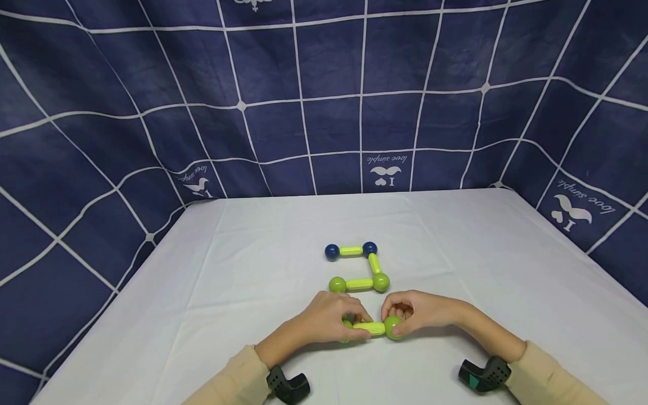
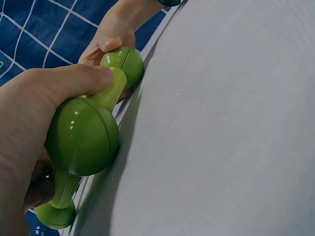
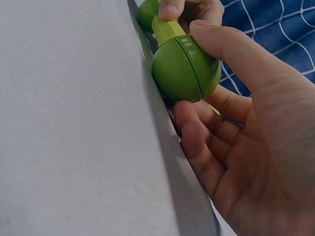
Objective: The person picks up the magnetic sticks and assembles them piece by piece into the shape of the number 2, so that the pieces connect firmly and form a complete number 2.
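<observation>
Near the front of the table, my left hand (image 1: 329, 318) pinches a ribbed yellow-green toy stick (image 1: 370, 328) between thumb and index finger. Its palm arches over the green ball (image 2: 81, 137) at the stick's left end. My right hand (image 1: 425, 310) grips the green ball (image 1: 392, 327) at the right end, thumb on top and fingertips beneath. In the left wrist view, a second stick (image 2: 65, 189) runs from the near ball to another green ball (image 2: 55, 215), partly hidden by the left fingers.
Beyond the hands, yellow-green sticks (image 1: 359, 284) join green balls (image 1: 381, 282) and two dark blue balls (image 1: 370, 248) in an angular chain. All lie on a white-covered table (image 1: 243, 253). A navy checked curtain (image 1: 324, 67) hangs around the back and sides.
</observation>
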The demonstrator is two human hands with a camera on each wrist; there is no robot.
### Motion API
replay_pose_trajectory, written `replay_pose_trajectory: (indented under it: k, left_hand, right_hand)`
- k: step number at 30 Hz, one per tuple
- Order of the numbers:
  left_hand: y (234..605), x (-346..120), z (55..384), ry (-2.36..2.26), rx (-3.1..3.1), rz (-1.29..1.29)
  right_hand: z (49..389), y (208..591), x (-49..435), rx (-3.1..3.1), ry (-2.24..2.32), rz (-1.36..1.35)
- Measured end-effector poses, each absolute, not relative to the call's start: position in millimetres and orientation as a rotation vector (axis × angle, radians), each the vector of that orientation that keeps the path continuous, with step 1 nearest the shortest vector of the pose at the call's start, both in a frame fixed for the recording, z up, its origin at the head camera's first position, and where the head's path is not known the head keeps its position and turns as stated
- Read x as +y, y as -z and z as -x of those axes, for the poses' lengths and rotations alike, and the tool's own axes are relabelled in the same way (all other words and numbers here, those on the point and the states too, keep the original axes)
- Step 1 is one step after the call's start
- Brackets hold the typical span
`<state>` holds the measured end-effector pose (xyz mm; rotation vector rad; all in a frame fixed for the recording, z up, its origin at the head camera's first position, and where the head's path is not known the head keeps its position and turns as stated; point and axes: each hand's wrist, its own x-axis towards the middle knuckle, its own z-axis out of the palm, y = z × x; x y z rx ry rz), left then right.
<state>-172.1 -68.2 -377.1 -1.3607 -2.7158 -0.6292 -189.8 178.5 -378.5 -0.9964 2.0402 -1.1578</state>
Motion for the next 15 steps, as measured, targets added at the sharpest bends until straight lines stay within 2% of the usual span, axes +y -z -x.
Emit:
replay_pose_trajectory:
  k: [8, 15]
  left_hand:
    - [359, -79, 176, 0.712, -2.955, 1.399]
    - [350, -91, 180, 0.784, -3.093, 1.39]
  right_hand:
    - [193, 384, 176, 2.128, 1.197, 0.961]
    - [198, 394, 169, 2.51, 1.327, 0.841]
